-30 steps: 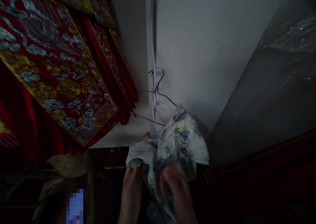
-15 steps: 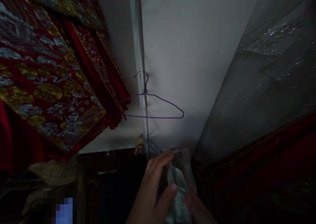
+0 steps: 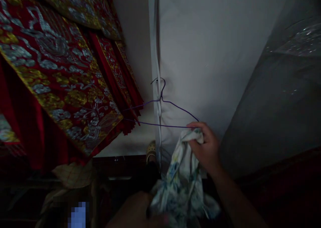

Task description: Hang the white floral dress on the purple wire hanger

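Right hand (image 3: 207, 144) pinched floral cloth (image 3: 184, 174) at right end of purple hanger (image 3: 162, 96); left hand (image 3: 140, 204) was low beside cloth (too dim, couldn't tell grip).

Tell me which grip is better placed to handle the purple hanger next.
Right, probably. The right grip is at one end of the purple hanger, pinching the top of the floral cloth. The left grip is lower, farther from the hanger, by the cloth's lower folds; blur hides whether it holds anything.
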### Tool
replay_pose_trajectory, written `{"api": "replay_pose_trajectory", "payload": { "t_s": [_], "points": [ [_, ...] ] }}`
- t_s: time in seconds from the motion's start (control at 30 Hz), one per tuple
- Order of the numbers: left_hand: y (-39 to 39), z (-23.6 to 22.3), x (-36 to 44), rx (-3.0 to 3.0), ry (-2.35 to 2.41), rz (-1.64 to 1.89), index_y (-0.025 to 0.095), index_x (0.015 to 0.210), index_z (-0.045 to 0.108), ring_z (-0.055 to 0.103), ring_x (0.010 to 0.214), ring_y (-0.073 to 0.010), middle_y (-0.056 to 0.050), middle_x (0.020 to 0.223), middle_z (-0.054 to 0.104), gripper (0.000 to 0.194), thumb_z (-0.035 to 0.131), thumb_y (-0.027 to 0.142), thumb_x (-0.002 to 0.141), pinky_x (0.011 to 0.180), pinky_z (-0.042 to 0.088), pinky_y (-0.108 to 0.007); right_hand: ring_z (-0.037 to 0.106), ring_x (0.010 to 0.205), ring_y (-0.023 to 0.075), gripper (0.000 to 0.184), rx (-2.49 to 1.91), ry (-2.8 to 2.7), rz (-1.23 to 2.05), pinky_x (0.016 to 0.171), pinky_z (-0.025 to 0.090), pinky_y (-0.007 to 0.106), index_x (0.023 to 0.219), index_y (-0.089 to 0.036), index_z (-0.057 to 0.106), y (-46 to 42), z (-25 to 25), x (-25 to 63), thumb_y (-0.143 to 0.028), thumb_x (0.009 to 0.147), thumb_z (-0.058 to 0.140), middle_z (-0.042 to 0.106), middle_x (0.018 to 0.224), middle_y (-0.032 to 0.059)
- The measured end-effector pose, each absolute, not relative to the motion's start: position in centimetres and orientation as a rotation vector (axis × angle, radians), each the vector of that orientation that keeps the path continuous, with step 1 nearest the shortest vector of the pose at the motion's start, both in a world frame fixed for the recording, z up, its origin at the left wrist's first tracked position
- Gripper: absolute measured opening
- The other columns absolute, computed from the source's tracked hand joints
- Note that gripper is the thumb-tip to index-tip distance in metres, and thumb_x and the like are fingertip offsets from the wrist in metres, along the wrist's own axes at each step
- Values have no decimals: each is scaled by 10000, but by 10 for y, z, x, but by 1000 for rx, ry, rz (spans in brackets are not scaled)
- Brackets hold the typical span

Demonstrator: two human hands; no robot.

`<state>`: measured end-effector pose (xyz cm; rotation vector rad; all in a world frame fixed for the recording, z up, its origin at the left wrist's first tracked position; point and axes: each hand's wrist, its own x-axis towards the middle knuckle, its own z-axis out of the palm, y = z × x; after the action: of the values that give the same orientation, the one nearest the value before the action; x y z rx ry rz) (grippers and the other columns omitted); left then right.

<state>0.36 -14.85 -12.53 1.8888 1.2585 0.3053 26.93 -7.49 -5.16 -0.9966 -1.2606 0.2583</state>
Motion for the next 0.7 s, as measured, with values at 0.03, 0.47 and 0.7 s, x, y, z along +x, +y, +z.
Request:
{"api": "replay_pose_trajectory", "payload": {
  "t_s": [0.03,0.47,0.7],
  "points": [
    [-145,-121,-2,1950,1334,263,248,1111,779,719,1000,-302,-68,1085,784,413,658,551,858,832,524,-328,603,699,168,274,-976,-1157,208,640,483,256,950,-217,658,-55,-51,265,-237,677,633,672,841,8],
    [-102,-102,-57,2071,1680,321,255,1028,773,741,964,-264,-67,1012,800,298,513,362,928,837,523,-304,415,452,127,430,-1324,-1335,556,446,284,249,490,-222,492,-4,-80,300,-558,738,596,431,461,-25],
    [-54,-51,-37,2125,1384,1222,183,1206,691,597,1305,-320,-122,1393,660,401,519,411,926,1118,444,-448,451,466,141,416,-1372,-1447,539,433,333,256,503,-219,554,-44,-42,327,-556,731,640,514,497,1]
  ]
}}
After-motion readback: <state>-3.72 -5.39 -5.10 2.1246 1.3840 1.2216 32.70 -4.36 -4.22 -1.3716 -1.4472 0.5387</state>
